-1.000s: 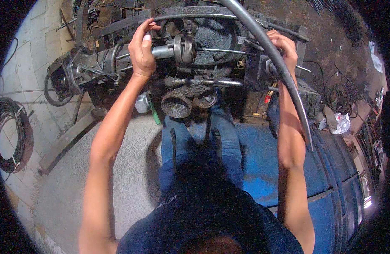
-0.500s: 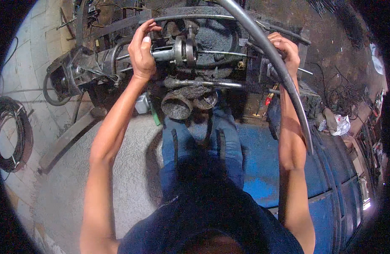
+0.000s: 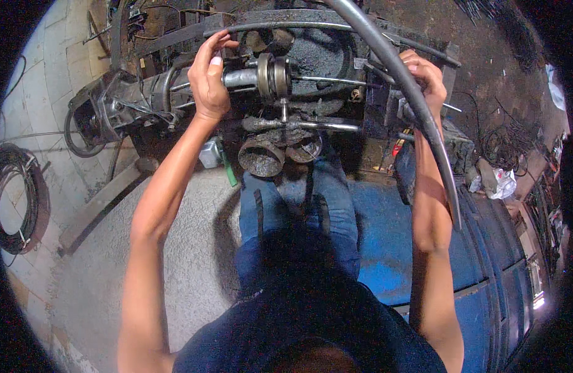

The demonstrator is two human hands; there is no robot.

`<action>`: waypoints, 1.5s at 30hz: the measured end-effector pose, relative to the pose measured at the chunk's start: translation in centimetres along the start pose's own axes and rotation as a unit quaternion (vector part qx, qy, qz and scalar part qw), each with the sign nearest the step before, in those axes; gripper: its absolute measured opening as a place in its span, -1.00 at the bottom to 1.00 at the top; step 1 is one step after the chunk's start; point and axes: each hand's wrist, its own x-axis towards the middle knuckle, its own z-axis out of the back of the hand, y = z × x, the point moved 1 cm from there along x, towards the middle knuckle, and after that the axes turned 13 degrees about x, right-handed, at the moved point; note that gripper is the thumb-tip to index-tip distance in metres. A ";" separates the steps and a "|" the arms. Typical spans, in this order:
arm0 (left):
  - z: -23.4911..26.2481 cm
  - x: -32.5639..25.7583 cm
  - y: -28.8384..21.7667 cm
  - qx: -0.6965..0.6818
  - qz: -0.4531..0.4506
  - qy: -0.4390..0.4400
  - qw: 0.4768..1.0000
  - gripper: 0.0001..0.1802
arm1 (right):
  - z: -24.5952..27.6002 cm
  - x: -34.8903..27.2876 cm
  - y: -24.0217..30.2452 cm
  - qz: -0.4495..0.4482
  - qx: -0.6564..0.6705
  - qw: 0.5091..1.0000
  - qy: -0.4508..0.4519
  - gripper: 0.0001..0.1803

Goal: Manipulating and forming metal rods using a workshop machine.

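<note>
Though dark beyond the machine (image 3: 274,78), floor (image 3: 53,81) pale around a black coil (image 3: 38,196).

- Here's the silver cylinder (image 3: 240,79), smooth and bright, lying crosswise, right end meeting a collar (image 3: 273,76).
- That collar: thick, worn metal rings, side by side, a short stud (image 3: 284,110) pointing down from it.
- Out right runs a thin, bright rod (image 3: 333,80), dipping slightly, toward a dark metal block (image 3: 389,102), partly hidden.
</note>
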 end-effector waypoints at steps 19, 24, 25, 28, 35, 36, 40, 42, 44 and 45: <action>-0.5 0.4 -0.5 -0.001 -0.001 0.009 1.000 -0.44 | 1.2 -0.4 0.1 -0.005 0.003 1.000 -0.013 -0.62; -0.3 0.3 -0.4 0.026 -0.018 0.005 1.000 -0.46 | 0.5 -0.3 0.3 -0.003 -0.033 0.999 -0.031 -0.67; -0.4 0.4 -0.2 0.030 -0.017 0.003 0.999 -0.48 | 0.3 -0.5 0.4 0.001 -0.033 0.999 -0.032 -0.67; -1.2 0.9 -0.1 0.041 -0.020 0.004 0.999 -0.51 | 0.1 -1.0 1.4 0.066 -0.192 0.978 -0.049 -0.71; -0.4 0.1 0.2 0.120 -0.006 0.013 0.993 -0.55 | 1.7 0.2 -0.8 0.009 -0.084 0.996 0.042 -0.69; -0.4 0.2 0.0 0.129 0.004 0.018 0.992 -0.55 | 1.9 0.3 -0.9 -0.010 -0.068 0.997 0.023 -0.70; 0.0 0.3 -0.2 0.149 0.011 0.009 0.989 -0.56 | 2.1 0.7 -1.3 -0.048 -0.071 0.996 0.012 -0.71; 0.1 0.3 -0.6 0.143 0.028 0.010 0.989 -0.56 | 2.3 0.5 -1.5 -0.033 -0.079 0.996 0.010 -0.71; -0.6 0.2 -0.2 0.136 0.023 0.009 0.990 -0.56 | 2.5 -0.1 -0.9 -0.028 -0.097 0.995 -0.007 -0.72; -0.5 0.2 -0.1 0.140 0.021 0.003 0.990 -0.56 | 2.1 -0.2 -1.1 -0.027 -0.095 0.995 -0.007 -0.72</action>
